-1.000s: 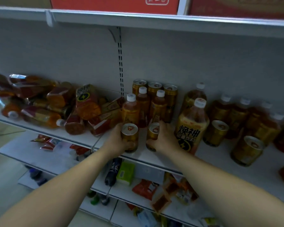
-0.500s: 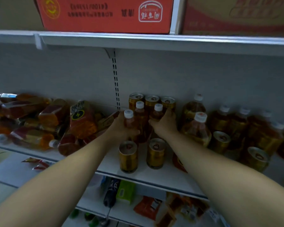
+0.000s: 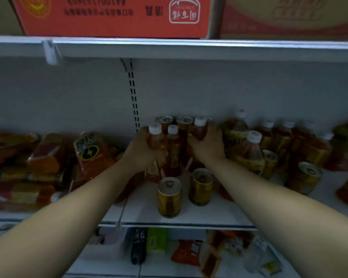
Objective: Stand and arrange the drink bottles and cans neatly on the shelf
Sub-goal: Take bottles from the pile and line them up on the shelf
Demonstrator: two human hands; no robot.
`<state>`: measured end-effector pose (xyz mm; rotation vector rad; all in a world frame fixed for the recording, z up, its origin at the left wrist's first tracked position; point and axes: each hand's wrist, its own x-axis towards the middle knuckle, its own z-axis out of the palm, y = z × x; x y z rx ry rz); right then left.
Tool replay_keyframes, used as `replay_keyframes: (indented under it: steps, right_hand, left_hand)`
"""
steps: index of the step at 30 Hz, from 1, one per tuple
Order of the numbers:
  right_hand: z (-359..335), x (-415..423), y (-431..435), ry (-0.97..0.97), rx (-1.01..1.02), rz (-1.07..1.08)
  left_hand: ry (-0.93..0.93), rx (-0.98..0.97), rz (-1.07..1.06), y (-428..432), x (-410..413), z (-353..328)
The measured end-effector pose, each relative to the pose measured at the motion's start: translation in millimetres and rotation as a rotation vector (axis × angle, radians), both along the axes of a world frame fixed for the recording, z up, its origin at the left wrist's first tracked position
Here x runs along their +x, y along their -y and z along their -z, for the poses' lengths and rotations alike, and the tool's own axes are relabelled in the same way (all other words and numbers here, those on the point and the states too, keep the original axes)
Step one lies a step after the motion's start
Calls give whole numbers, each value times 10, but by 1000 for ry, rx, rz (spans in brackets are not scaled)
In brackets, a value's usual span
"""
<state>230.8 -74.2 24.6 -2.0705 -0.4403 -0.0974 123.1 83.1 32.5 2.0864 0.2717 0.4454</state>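
Note:
My left hand [image 3: 142,151] grips a small amber bottle with a white cap [image 3: 155,137] at the middle of the shelf [image 3: 209,214]. My right hand [image 3: 208,144] holds a second small bottle [image 3: 199,128], raised a little. A third small bottle [image 3: 173,149] stands between them. Gold cans [image 3: 184,122] stand in a row behind, against the back wall. Two gold cans stand upright in front, one [image 3: 169,196] nearer the edge and one [image 3: 201,186] to its right.
A heap of bottles [image 3: 46,157] lies toppled on the left of the shelf. Larger amber bottles [image 3: 249,153] and tilted gold cans [image 3: 304,177] crowd the right. Red cartons [image 3: 113,15] sit on the shelf above. Snack packets [image 3: 186,253] lie on lower shelves.
Both hands let go of the two front cans, which now stand upright, and moved back to close on small bottles. The right-hand bottle has risen. The camera tilted upward.

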Motion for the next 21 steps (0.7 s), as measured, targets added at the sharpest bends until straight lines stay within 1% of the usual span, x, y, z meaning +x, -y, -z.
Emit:
replay_keyframes:
  steps: [3, 5, 8, 14, 17, 21]
  right_hand:
    - [-201, -108, 77, 114, 84, 23]
    - [-297, -189, 162, 151, 122, 31]
    - [-467, -392, 345, 210, 188, 68]
    - [-595, -703, 1023, 219, 332, 105]
    - [-619, -776, 1522, 204, 353, 157]
    - [-598, -820, 2353, 229, 246, 253]
  left_hand:
    - [121, -8, 9, 60, -70, -235]
    - [188, -16, 30, 132, -102, -373]
    - [224, -72, 38, 297, -169, -514]
    - [291, -97, 81, 900, -355, -671]
    - [287, -110, 126, 1350, -387, -641]
    - [255, -144, 157, 2125, -323, -492]
